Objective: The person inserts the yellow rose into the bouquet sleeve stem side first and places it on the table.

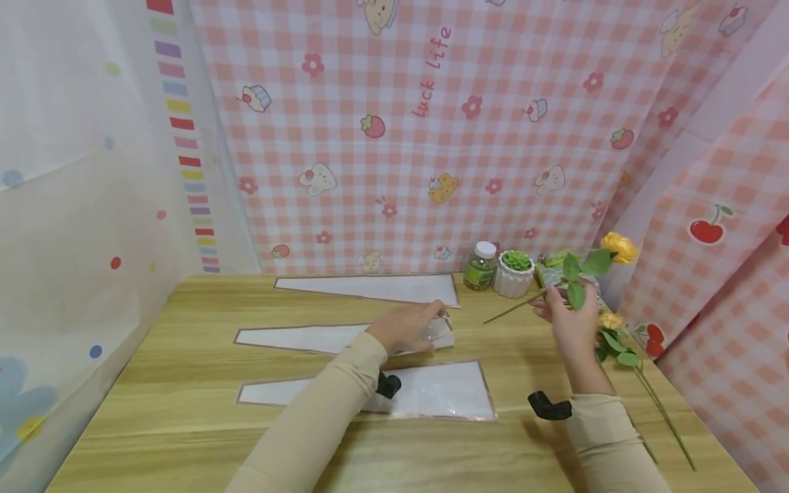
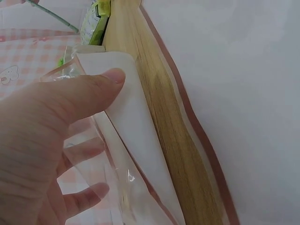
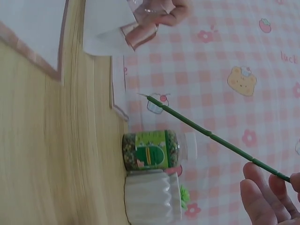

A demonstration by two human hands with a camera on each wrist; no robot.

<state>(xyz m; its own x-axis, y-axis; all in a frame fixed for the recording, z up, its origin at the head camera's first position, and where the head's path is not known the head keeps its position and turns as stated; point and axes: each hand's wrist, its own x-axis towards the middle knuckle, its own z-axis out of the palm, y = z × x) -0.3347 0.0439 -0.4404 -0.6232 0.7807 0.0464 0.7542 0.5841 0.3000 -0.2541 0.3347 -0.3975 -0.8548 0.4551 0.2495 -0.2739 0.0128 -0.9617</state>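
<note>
My left hand (image 1: 403, 327) holds the wide end of the middle tapered flower sleeve (image 1: 277, 337). This sleeve has a white back and a clear front with a brown edge. In the left wrist view, the thumb lies over the white layer (image 2: 126, 98), while the other fingers show behind clear film, and the mouth gapes. My right hand (image 1: 574, 329) pinches the green stem (image 3: 208, 133) of a yellow rose (image 1: 619, 248) above the table. The bloom points up and right; the bare stem end slants down toward the sleeve, apart from it.
Two similar sleeves lie flat, one behind (image 1: 401, 286) and one in front (image 1: 456, 390). A white-capped jar (image 1: 479, 268), a white succulent pot (image 1: 513, 279) and a green-yellow packet (image 2: 96, 21) stand at the back right. Another yellow rose (image 1: 610, 320) lies along the table's right edge.
</note>
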